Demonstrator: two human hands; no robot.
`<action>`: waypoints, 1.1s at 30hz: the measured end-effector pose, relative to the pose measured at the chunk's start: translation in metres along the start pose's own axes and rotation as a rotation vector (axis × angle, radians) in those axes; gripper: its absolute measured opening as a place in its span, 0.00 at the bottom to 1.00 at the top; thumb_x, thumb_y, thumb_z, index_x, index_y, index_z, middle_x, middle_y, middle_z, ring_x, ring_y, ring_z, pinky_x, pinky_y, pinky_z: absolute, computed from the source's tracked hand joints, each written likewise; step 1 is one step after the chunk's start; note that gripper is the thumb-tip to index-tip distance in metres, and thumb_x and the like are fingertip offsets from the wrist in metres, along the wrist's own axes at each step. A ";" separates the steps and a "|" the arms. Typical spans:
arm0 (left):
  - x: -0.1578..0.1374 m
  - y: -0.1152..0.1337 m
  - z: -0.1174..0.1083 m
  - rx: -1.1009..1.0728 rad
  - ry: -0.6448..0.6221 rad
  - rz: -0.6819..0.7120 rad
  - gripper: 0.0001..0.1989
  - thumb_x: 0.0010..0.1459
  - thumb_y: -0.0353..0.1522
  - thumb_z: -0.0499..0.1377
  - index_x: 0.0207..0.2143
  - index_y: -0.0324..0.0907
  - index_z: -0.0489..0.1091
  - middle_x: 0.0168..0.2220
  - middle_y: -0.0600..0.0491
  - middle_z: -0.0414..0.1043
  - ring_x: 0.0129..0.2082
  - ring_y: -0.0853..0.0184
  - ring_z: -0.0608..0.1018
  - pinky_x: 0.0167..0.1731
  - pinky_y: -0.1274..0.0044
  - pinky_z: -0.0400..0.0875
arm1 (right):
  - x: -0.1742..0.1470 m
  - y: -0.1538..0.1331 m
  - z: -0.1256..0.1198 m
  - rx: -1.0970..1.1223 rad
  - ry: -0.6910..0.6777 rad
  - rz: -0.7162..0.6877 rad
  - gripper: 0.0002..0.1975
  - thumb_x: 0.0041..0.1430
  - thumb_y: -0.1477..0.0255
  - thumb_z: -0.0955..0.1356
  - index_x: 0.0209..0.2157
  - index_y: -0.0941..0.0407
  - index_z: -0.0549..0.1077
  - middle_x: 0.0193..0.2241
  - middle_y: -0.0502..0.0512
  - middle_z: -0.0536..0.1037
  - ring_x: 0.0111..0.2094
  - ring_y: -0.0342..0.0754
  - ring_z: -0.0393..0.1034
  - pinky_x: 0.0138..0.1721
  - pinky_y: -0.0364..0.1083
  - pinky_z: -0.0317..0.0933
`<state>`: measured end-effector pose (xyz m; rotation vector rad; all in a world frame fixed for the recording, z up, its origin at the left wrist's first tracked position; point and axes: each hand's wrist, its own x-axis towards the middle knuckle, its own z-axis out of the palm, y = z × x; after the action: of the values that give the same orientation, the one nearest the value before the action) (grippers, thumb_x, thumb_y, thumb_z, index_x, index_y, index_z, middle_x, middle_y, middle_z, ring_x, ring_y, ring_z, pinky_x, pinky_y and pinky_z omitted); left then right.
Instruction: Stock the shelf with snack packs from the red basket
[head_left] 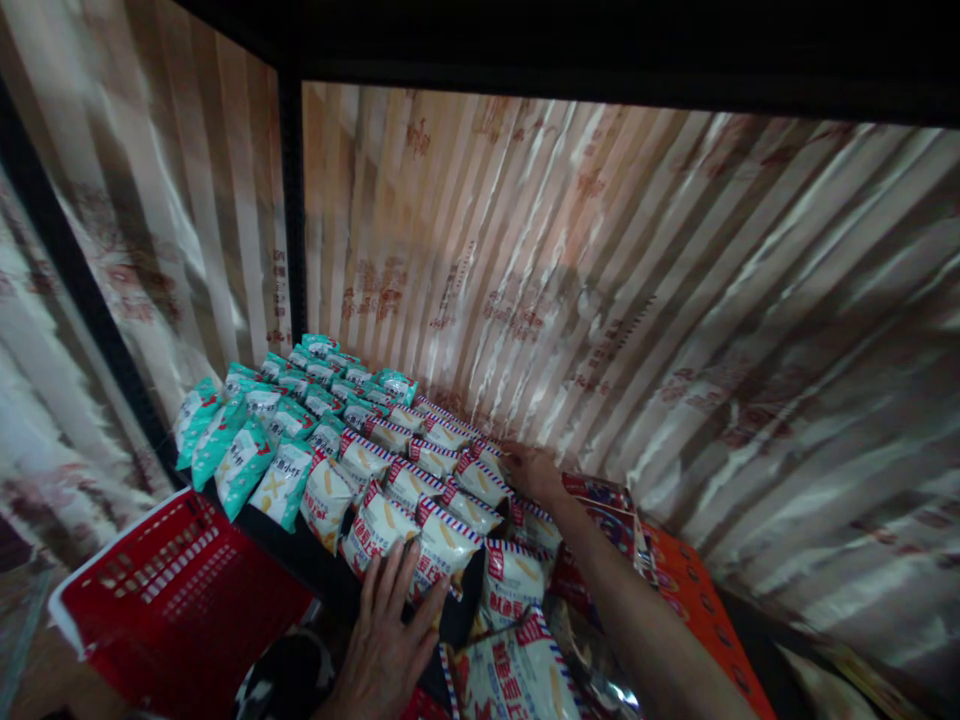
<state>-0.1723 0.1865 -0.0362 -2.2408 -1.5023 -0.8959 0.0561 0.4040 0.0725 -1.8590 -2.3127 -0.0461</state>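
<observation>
Rows of white snack bags (450,535) with red lettering and striped edges stand on a dark shelf. My left hand (390,635) is open, its fingers spread against the front bags. Farther back, my right hand (531,472) reaches to the rear row. Its fingers are bent at the edge of a white snack bag (489,457) and appear to grip it; the fingertips are partly hidden. Left of these stand several rows of teal snack bags (244,462). One large white bag (517,670) lies in front, close to my body.
A red plastic basket (187,600) is below the shelf's front edge at left. Dark red packets (600,500) and an orange box (701,610) are on the right. A black shelf post (291,210) and pleated plastic sheeting (600,280) stand behind, under a dark upper shelf (600,50).
</observation>
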 end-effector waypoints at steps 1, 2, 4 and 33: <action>0.000 0.000 0.001 -0.001 0.001 -0.001 0.30 0.59 0.38 0.55 0.62 0.54 0.49 0.64 0.46 0.44 0.62 0.52 0.51 0.56 0.62 0.51 | 0.002 -0.001 0.003 0.002 0.004 0.003 0.15 0.57 0.71 0.62 0.44 0.54 0.75 0.38 0.54 0.80 0.38 0.47 0.75 0.40 0.42 0.65; 0.000 0.001 0.002 -0.005 0.004 -0.004 0.29 0.59 0.38 0.55 0.61 0.54 0.50 0.64 0.46 0.44 0.62 0.52 0.52 0.56 0.62 0.50 | 0.003 -0.002 0.006 0.003 0.011 0.005 0.15 0.57 0.72 0.62 0.43 0.54 0.75 0.39 0.54 0.80 0.38 0.48 0.75 0.41 0.42 0.65; 0.000 0.001 0.004 -0.018 0.014 -0.015 0.29 0.59 0.39 0.55 0.61 0.54 0.51 0.64 0.46 0.44 0.62 0.51 0.52 0.56 0.61 0.50 | 0.003 -0.005 0.009 0.009 0.022 0.003 0.14 0.57 0.72 0.62 0.41 0.54 0.76 0.39 0.54 0.80 0.38 0.48 0.75 0.41 0.43 0.65; -0.053 0.041 -0.023 -0.331 -0.147 -0.158 0.21 0.58 0.25 0.49 0.54 0.43 0.61 0.57 0.45 0.57 0.58 0.59 0.60 0.51 0.65 0.67 | -0.236 -0.028 -0.019 0.064 -0.035 -0.103 0.22 0.55 0.58 0.64 0.49 0.53 0.70 0.44 0.60 0.76 0.49 0.56 0.68 0.47 0.54 0.64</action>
<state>-0.1566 0.1185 -0.0493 -2.4916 -1.7254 -1.1198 0.0794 0.1669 0.0573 -1.7239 -2.4023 0.0473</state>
